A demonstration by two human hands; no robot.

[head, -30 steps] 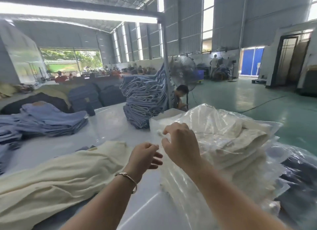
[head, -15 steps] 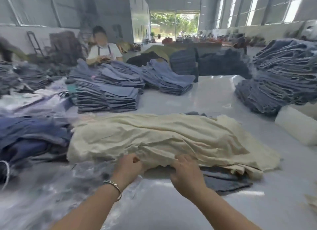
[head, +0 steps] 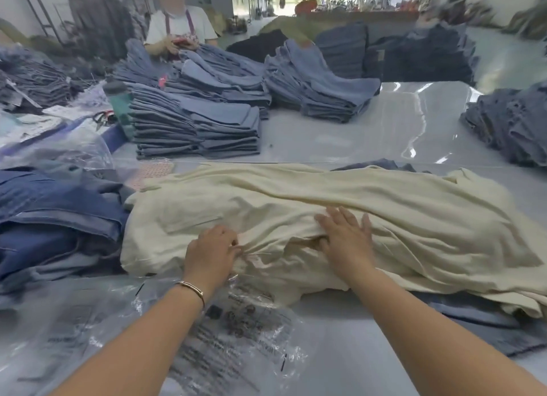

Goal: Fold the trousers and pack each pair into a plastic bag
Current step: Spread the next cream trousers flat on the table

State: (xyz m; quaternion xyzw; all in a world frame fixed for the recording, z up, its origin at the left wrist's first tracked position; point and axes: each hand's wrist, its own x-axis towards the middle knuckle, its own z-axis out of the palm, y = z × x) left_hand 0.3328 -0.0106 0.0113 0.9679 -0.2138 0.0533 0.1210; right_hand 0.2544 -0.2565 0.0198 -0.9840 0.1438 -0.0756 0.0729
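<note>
While left hand grip pinches loose cream cotton trousers | right hand flat, fingers apart | step: picking pair | next: lift top pair clear.

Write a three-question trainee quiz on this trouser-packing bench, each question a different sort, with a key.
1. True or false: the right hand lies flat with straight fingers on the cream trousers.
2. Which hand has a pinching grip on the cream fabric? A) left hand B) right hand
3. Fill in: the printed plastic bags lie ____ the cream pile, on the camera's side.

Key: 1 true; 2 A; 3 in front of
</note>
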